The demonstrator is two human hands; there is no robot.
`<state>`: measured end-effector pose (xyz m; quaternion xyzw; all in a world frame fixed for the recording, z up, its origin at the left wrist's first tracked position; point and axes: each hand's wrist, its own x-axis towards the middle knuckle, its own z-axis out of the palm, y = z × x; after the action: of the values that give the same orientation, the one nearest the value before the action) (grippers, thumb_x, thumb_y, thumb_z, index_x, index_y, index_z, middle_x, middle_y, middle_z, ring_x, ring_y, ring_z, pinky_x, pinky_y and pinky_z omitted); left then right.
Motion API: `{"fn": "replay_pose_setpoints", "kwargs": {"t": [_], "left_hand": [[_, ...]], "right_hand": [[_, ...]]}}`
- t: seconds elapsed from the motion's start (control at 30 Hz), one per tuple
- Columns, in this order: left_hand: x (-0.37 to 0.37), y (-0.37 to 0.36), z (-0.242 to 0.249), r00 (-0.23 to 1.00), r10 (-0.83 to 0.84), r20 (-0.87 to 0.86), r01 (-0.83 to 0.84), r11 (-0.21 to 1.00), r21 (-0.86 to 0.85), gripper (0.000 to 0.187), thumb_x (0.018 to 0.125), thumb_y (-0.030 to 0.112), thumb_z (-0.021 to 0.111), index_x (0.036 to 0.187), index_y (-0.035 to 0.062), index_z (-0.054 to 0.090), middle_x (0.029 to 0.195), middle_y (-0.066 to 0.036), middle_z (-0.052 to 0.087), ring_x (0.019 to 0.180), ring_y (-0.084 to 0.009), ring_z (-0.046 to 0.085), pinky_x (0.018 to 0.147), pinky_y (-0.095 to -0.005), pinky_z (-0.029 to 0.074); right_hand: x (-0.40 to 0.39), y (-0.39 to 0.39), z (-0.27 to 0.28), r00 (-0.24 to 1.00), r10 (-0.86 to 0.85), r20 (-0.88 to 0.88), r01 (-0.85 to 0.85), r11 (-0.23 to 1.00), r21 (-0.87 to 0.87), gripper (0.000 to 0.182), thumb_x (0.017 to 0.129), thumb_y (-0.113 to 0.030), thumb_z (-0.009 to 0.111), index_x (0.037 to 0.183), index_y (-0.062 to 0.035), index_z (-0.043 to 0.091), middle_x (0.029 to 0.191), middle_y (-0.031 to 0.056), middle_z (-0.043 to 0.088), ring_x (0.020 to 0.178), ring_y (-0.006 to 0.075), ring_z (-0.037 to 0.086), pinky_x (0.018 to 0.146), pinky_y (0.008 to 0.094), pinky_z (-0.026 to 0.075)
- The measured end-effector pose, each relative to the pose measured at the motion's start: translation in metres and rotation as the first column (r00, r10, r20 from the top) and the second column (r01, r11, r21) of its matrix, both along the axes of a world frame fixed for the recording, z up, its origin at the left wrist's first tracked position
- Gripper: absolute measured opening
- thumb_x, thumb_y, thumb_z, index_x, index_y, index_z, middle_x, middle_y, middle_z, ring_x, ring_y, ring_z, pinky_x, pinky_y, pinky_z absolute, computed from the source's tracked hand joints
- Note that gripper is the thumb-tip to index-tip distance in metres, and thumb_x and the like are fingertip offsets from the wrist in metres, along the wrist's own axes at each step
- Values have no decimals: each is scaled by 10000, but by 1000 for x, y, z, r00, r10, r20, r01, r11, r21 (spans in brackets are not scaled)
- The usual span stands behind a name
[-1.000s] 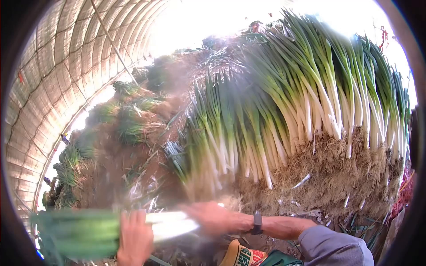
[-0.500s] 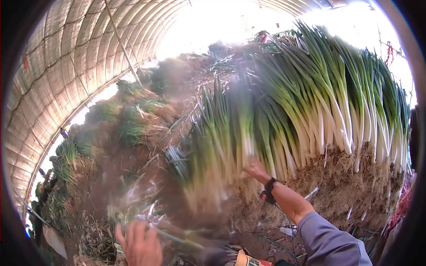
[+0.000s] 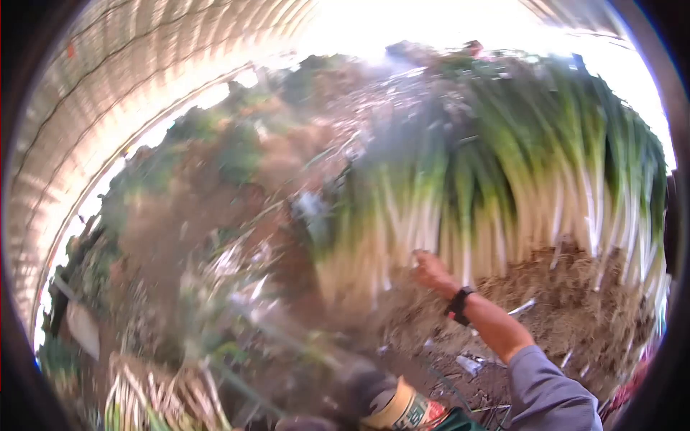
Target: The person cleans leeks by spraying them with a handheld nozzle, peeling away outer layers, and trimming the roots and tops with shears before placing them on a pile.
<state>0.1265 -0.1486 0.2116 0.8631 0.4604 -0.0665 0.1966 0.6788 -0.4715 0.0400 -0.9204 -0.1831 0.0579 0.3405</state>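
Note:
My right hand (image 3: 435, 275), with a dark watch (image 3: 459, 305) on its wrist, is at the lower white stems of a row of green onions (image 3: 424, 208). Its curled fingers appear closed on one or more of these stems, though blur hides the exact grip. The onions stand side by side, leaves up, leaning back slightly. To the right, taller green onions (image 3: 568, 158) rise above a mass of brown roots (image 3: 575, 287). My left hand is out of view.
A bundle of green onions (image 3: 165, 395) lies at the lower left. More heaps (image 3: 237, 151) fill the left side beneath the curved tunnel cover (image 3: 108, 93). A dark boot (image 3: 370, 391) and a yellow printed item (image 3: 402, 406) are at the bottom. White scraps (image 3: 469, 365) litter the soil.
The view has shifted, with much of the scene sliding right and blurring. My left hand, spread at the bottom before, has left view. My right hand stays at the stems.

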Motion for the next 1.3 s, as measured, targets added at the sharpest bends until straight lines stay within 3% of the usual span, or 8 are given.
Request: {"fn": "replay_pose_setpoints", "kwargs": {"t": [0.1,0.13,0.27,0.5,0.9,1.13,1.17,1.3], "left_hand": [[-50,18,-48,994,108,34,-97,966,-238,382,1003,267,649,1339,87,638,1305,-181,643,1194,-342,615,1038,-506,492],[-78,25,-86,971,80,224,-68,996,-60,346,791,179,780,1093,16,744,1096,-182,734,1043,-300,710,963,-434,525],[-125,23,-155,913,184,364,-192,981,-15,351,798,245,784,1060,14,754,996,-176,761,937,-277,745,836,-373,568],[-120,21,-149,825,334,455,-418,903,95,312,803,177,748,1051,-11,722,1038,-207,727,954,-354,716,860,-422,556],[-111,91,-162,986,87,140,-148,838,525,521,903,340,692,1291,15,567,1231,-219,631,1159,-421,588,1022,-493,451],[-156,115,-163,944,323,65,-329,939,102,511,1003,461,536,995,-17,717,884,-238,723,849,-391,725,793,-476,570],[-173,122,-178,892,427,148,-387,891,-239,464,1000,412,567,988,-26,721,826,-181,723,732,-274,738,664,-380,584],[-197,113,-173,869,411,276,-208,809,-550,339,963,319,647,991,-7,735,814,-88,719,714,-157,711,618,-280,553]], "right_hand": [[-27,47,12,966,254,44,-240,948,-209,521,850,-219,720,1329,-50,605,1169,215,702,983,353,697,843,446,566],[-52,62,32,949,314,13,-313,948,-64,508,861,-229,713,1301,5,611,1174,234,701,1050,368,690,894,443,555],[-151,130,111,793,608,-31,-608,788,-96,443,880,-203,680,1282,-26,625,1084,251,716,1049,392,692,909,465,542],[-266,213,118,302,953,16,-880,285,-380,395,820,-242,721,1109,-32,555,943,194,648,951,378,685,816,490,547],[-298,222,10,525,849,66,-670,460,-582,859,740,-377,794,1356,119,459,1103,238,650,1062,399,625,850,488,519],[-308,226,-9,495,845,203,-637,512,-576,1069,662,-425,849,1444,142,391,1254,244,566,1167,377,545,933,473,491],[-302,228,-27,464,847,260,-610,518,-599,1075,653,-416,846,1448,141,384,1276,243,551,1198,379,534,966,468,477],[-302,233,-21,615,788,-28,-656,492,-572,1030,683,-393,833,1429,154,380,1281,265,563,1237,403,534,987,485,472]]}}
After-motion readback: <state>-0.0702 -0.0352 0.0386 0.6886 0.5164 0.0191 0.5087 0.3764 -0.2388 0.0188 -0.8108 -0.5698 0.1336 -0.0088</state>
